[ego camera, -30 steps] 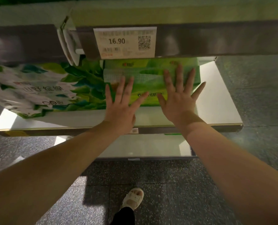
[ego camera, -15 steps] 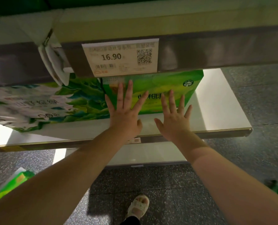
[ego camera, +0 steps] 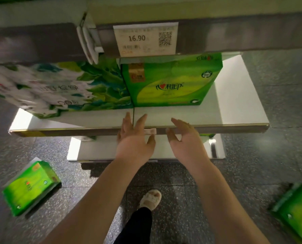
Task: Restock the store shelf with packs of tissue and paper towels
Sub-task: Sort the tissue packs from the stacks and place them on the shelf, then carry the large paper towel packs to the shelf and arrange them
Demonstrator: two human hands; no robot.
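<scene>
Two empty hands hover at the front edge of the white shelf (ego camera: 234, 110): the left hand (ego camera: 135, 140) and right hand (ego camera: 185, 140) both spread, gripping nothing. Behind them on that shelf stands the green tissue pack (ego camera: 171, 81), touching a leafy paper towel pack (ego camera: 58, 88); below the shelf, two more green packs (ego camera: 30, 185) lie on the floor (ego camera: 173, 182)

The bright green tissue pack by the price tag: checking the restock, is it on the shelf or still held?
On the shelf. The bright green tissue pack rests on the white shelf board; both hands are off it.
</scene>
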